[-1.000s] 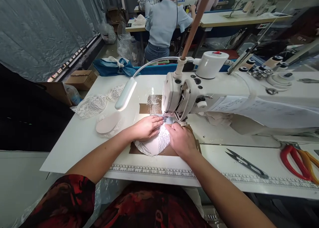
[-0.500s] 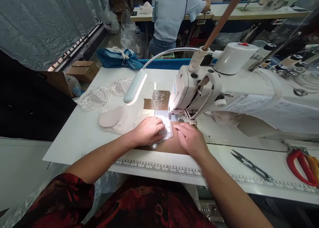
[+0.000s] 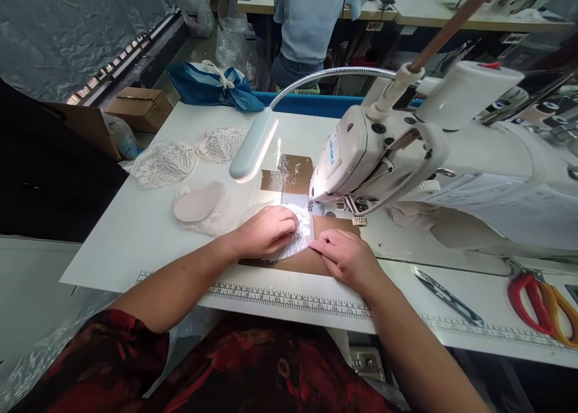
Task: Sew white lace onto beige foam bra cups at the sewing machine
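A white lace piece (image 3: 301, 237) lies under the needle area of the white sewing machine (image 3: 345, 154), lit by the lamp. My left hand (image 3: 267, 232) rests on the lace with its fingers curled and closed on it, the fingertips partly hidden. At the lace's right lower edge, my right hand (image 3: 347, 257) has thumb and forefinger pressed together on the border. Brown tape (image 3: 293, 265) covers the bed beneath the lace and both hands. To the left lies an oval beige pad (image 3: 200, 202) on more lace.
Two lace cups (image 3: 167, 163) lie at the table's back left. A lamp head (image 3: 253, 145) hangs low behind my left hand. Tweezers (image 3: 447, 295) and red-and-orange-handled scissors (image 3: 533, 304) lie at right. A printed ruler (image 3: 289, 301) runs along the front edge. A person (image 3: 311, 21) sits beyond.
My right hand has slid towards me along the lace's edge, away from the needle. More of the lace shows between my hands. The camera view has shifted slightly.
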Action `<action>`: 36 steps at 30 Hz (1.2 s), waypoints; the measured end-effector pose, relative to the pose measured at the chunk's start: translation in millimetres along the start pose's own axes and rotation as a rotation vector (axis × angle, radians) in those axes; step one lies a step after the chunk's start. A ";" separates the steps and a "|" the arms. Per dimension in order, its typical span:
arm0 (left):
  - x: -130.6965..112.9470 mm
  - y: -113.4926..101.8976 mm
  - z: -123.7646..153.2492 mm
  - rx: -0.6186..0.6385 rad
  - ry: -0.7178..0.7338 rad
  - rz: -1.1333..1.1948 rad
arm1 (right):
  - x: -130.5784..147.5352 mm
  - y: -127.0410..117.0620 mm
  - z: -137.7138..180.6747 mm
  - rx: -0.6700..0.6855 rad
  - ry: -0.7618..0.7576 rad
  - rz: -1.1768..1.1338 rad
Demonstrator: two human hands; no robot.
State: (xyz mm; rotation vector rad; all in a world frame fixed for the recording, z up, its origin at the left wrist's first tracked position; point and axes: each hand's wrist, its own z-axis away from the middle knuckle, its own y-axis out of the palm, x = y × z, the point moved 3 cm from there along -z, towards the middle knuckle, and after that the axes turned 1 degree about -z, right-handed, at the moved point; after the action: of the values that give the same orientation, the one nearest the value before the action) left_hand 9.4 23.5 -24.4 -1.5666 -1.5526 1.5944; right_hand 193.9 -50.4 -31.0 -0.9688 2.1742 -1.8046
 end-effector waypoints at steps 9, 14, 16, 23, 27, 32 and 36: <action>-7.4 10.7 3.5 0.087 0.138 -0.269 | 2.2 -3.6 0.9 0.029 -0.025 0.032; -6.9 12.4 5.0 0.093 0.125 -0.280 | 1.5 -3.8 1.7 0.018 -0.028 0.011; -7.3 12.1 5.3 0.101 0.123 -0.276 | 1.1 -3.5 1.8 0.018 -0.025 0.007; -9.0 12.2 5.1 0.116 0.116 -0.288 | 1.3 -3.5 1.6 0.014 -0.026 0.011; -9.8 13.0 4.9 0.113 0.112 -0.276 | -0.3 -5.1 2.1 -0.006 -0.012 -0.030; -10.1 12.2 3.7 0.129 0.101 -0.263 | -3.9 -6.1 2.9 -0.046 0.033 -0.108; -9.8 10.6 2.4 0.104 0.147 -0.232 | -0.9 -1.2 1.2 0.003 -0.005 -0.001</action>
State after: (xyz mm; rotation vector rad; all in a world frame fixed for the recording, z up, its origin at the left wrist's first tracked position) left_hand 14.2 11.0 -30.2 -1.3611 -1.4874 1.3789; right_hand 195.6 -51.0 -30.4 -0.9728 2.1677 -1.8029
